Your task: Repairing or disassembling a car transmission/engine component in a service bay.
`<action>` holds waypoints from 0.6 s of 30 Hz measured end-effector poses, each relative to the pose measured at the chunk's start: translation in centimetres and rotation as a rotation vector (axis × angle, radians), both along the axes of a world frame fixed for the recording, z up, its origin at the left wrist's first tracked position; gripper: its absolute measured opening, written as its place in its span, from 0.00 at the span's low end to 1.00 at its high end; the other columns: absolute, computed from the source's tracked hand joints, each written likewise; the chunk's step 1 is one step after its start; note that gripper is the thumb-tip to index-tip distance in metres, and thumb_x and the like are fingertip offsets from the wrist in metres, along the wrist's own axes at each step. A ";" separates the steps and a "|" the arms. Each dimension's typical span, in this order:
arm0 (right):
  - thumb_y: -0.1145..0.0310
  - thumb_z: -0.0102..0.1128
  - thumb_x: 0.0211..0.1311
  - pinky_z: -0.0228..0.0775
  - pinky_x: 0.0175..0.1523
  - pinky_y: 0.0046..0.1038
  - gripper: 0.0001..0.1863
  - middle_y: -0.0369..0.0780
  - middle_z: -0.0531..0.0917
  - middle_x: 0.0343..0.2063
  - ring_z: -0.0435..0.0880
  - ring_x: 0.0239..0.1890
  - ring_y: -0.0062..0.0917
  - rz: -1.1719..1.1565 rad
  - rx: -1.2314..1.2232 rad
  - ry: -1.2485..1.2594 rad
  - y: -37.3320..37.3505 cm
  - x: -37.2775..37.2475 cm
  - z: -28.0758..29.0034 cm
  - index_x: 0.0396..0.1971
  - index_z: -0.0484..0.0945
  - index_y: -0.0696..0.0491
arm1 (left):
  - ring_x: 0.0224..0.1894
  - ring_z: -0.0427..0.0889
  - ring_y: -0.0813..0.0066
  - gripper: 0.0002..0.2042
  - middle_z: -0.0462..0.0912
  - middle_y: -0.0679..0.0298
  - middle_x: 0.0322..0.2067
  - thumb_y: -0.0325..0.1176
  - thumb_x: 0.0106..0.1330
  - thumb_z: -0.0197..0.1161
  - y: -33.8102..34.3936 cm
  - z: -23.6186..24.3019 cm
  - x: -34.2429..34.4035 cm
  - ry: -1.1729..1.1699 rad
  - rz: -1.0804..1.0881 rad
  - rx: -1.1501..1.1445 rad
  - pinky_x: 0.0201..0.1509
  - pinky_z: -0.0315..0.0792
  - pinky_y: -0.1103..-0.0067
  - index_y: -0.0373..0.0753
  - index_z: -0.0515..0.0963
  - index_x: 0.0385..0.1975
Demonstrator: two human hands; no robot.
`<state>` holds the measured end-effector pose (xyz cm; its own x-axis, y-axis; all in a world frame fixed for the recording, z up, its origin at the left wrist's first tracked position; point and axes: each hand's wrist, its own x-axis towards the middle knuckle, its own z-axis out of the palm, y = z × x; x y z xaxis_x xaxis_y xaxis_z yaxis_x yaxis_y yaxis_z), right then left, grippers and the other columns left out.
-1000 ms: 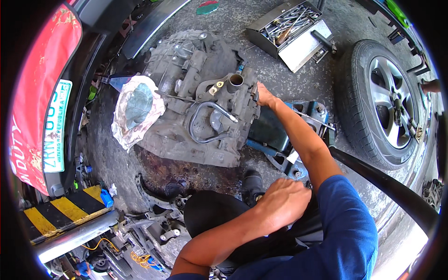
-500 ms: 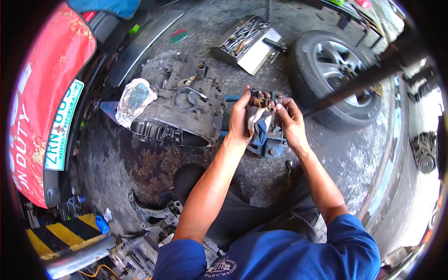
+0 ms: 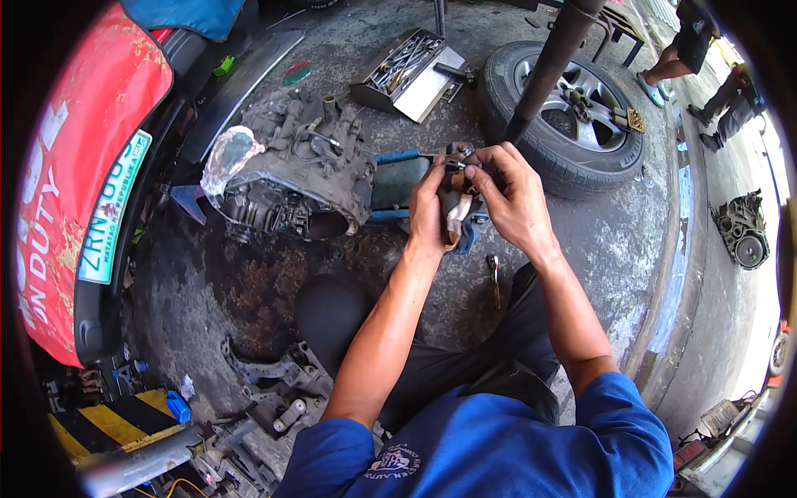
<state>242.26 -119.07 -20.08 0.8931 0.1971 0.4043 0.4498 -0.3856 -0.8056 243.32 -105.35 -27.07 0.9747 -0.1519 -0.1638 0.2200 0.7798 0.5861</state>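
In front of my lap I hold up a small brown and silver metal car part [image 3: 457, 207], its exact kind unclear. My left hand [image 3: 428, 209] is wrapped round its left side. Fingers and thumb of my right hand [image 3: 519, 199] pinch at its upper end, where a small dark piece shows; the fingers partly hide it. A blue cloth or blue piece [image 3: 467, 236] shows under the part. Beyond my hands a blue metal stand [image 3: 397, 184] lies low on the floor, beside a large greasy gearbox [image 3: 290, 170].
An open metal toolbox [image 3: 398, 73] full of wrenches stands ahead, left of a wheel with tyre [image 3: 573, 116]. A dark post [image 3: 552, 70] rises before the wheel. A ratchet-like tool [image 3: 496, 278] lies near my knee. Two people's legs [image 3: 664, 70] show far right. A car bumper [image 3: 104, 315] borders the left.
My right hand has moved inward over the part's upper end, its fingers now bent there. My left hand keeps its hold. The view has shifted, bringing people's legs in at the far right.
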 end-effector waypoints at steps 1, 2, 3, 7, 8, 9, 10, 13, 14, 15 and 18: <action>0.70 0.61 0.62 0.71 0.36 0.33 0.09 0.44 0.76 0.32 0.81 0.32 0.37 -0.012 -0.032 0.010 0.1 -0.1 -0.3 0.39 0.78 0.58 | 0.42 0.80 0.76 0.20 0.81 0.63 0.41 0.47 0.77 0.43 -0.2 0.3 -0.5 -0.003 0.017 0.107 0.47 0.75 0.79 0.37 0.76 0.47; 0.69 0.61 0.62 0.72 0.37 0.36 0.08 0.44 0.76 0.32 0.81 0.34 0.40 0.014 -0.049 0.024 0.2 -0.4 -0.3 0.39 0.79 0.56 | 0.44 0.80 0.76 0.23 0.81 0.61 0.42 0.50 0.77 0.42 -0.5 0.5 -0.9 0.006 0.037 0.148 0.48 0.75 0.79 0.36 0.77 0.48; 0.69 0.61 0.62 0.72 0.37 0.36 0.08 0.44 0.76 0.32 0.81 0.34 0.40 0.025 -0.054 0.031 0.2 -0.6 -0.6 0.39 0.79 0.56 | 0.45 0.80 0.75 0.26 0.81 0.60 0.43 0.53 0.76 0.42 -0.8 0.8 -1.4 0.015 0.056 0.189 0.50 0.74 0.78 0.35 0.77 0.48; 0.67 0.62 0.61 0.73 0.37 0.40 0.07 0.43 0.76 0.32 0.81 0.35 0.42 -0.056 -0.266 -0.030 0.4 -1.4 -1.8 0.37 0.80 0.52 | 0.47 0.79 0.74 0.33 0.80 0.58 0.46 0.59 0.75 0.39 -1.6 0.9 -2.5 0.043 0.102 0.423 0.52 0.73 0.78 0.31 0.77 0.49; 0.67 0.62 0.61 0.74 0.36 0.39 0.07 0.43 0.76 0.32 0.81 0.34 0.41 -0.116 -0.273 -0.048 0.3 -1.5 -2.1 0.37 0.80 0.52 | 0.47 0.79 0.74 0.33 0.80 0.58 0.46 0.59 0.75 0.39 -1.7 0.8 -2.7 0.048 0.102 0.423 0.52 0.73 0.78 0.31 0.77 0.49; 0.67 0.62 0.61 0.74 0.35 0.39 0.07 0.43 0.76 0.32 0.82 0.33 0.41 -0.179 -0.279 -0.066 0.1 -1.5 -2.4 0.36 0.80 0.52 | 0.47 0.78 0.74 0.32 0.81 0.58 0.45 0.59 0.75 0.40 -1.8 0.7 -2.9 0.049 0.094 0.435 0.51 0.72 0.79 0.31 0.77 0.48; 0.67 0.62 0.61 0.74 0.33 0.38 0.07 0.43 0.75 0.32 0.82 0.32 0.40 -0.196 -0.334 -0.144 -0.1 -1.5 -2.9 0.36 0.80 0.51 | 0.46 0.78 0.75 0.32 0.81 0.58 0.44 0.59 0.74 0.41 -1.8 0.5 -3.0 0.048 0.088 0.450 0.50 0.72 0.79 0.31 0.78 0.48; 0.66 0.63 0.60 0.74 0.34 0.40 0.09 0.43 0.75 0.32 0.82 0.33 0.41 -0.180 -0.478 -0.170 -0.3 -1.6 -3.5 0.39 0.79 0.51 | 0.43 0.78 0.76 0.30 0.81 0.61 0.41 0.57 0.74 0.44 -1.8 -0.4 -2.8 -0.002 0.054 0.517 0.47 0.72 0.80 0.31 0.79 0.45; 0.66 0.63 0.60 0.74 0.34 0.40 0.09 0.43 0.75 0.32 0.82 0.33 0.41 -0.179 -0.476 -0.166 -0.2 -1.7 -3.5 0.39 0.79 0.51 | 0.43 0.78 0.79 0.26 0.80 0.64 0.40 0.55 0.74 0.48 -1.8 -0.5 -3.0 -0.012 0.050 0.499 0.46 0.72 0.82 0.34 0.77 0.46; 0.67 0.63 0.59 0.75 0.36 0.40 0.11 0.44 0.76 0.34 0.82 0.34 0.43 -0.166 -0.417 -0.130 -0.2 -2.0 -3.5 0.41 0.78 0.51 | 0.43 0.78 0.79 0.26 0.80 0.64 0.40 0.55 0.74 0.48 -1.9 -0.5 -3.2 -0.009 0.052 0.502 0.46 0.72 0.82 0.34 0.77 0.46; 0.70 0.58 0.64 0.75 0.45 0.33 0.18 0.44 0.80 0.41 0.83 0.38 0.33 -0.104 0.028 0.060 -1.0 -1.7 -3.8 0.53 0.72 0.53 | 0.37 0.79 0.79 0.17 0.81 0.65 0.37 0.45 0.72 0.54 -1.9 0.6 -3.3 0.145 0.048 0.317 0.40 0.72 0.81 0.36 0.79 0.43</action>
